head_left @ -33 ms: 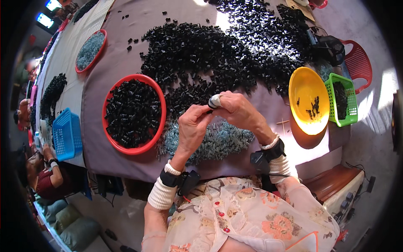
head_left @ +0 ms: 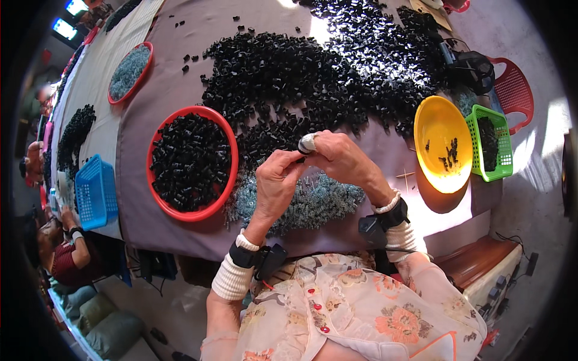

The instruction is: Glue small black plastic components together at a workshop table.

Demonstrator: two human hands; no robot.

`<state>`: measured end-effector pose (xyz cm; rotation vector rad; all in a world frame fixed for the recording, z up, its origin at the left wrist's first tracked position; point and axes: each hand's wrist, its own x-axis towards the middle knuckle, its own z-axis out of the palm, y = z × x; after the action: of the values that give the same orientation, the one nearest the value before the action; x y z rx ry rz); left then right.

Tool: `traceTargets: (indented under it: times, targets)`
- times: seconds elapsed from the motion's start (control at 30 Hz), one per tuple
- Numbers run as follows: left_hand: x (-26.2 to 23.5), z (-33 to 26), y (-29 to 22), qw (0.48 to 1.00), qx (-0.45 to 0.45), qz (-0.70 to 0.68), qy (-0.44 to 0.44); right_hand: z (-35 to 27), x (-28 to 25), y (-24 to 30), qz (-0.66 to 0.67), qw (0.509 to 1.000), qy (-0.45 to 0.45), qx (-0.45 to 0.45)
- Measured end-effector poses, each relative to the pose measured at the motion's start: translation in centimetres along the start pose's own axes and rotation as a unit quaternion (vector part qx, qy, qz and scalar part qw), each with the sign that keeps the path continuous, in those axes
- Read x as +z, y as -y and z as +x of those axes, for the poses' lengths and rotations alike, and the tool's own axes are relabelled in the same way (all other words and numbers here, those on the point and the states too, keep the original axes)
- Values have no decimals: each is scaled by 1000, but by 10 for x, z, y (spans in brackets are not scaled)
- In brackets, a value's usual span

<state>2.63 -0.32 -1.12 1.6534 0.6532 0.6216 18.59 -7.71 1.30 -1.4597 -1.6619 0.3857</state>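
Above the near part of the table, my left hand point(head_left: 277, 182) and my right hand point(head_left: 344, 157) meet fingertip to fingertip. Both are closed in a pinch around a small black part point(head_left: 300, 159), mostly hidden by the fingers. A white wrap point(head_left: 307, 144) covers one finger of my right hand. Under my hands lies a heap of small clear, blue-grey pieces point(head_left: 301, 207). Just beyond spreads a large pile of small black plastic parts point(head_left: 271, 78). To the left of my left hand, a red basin point(head_left: 233, 162) holds many black parts.
At the right stand a yellow bowl point(head_left: 430, 120) with a few black pieces and a green basket point(head_left: 498, 171). A blue basket point(head_left: 96, 192) and another red basin point(head_left: 147, 66) are at the left. Another person point(head_left: 69, 256) sits far left. A red chair point(head_left: 515, 90) stands beyond the table's right edge.
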Motion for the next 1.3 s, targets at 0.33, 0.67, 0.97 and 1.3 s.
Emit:
traceTargets:
  times: [0.33, 0.67, 0.97, 1.3]
  targets:
    - [-4, -4, 2, 1000, 13, -20, 17, 0, -3, -1, 111, 981, 40, 152]
    - [-22, 5, 7, 962, -145, -226, -50, -8, 10, -27, -50, 995, 4, 90]
    - [-23, 6, 13, 953, -167, -250, -36, -6, 7, -41, -146, 981, -9, 131]
    - [-22, 5, 12, 945, -180, -268, -48, 6, 34, -40, -270, 960, 63, 47]
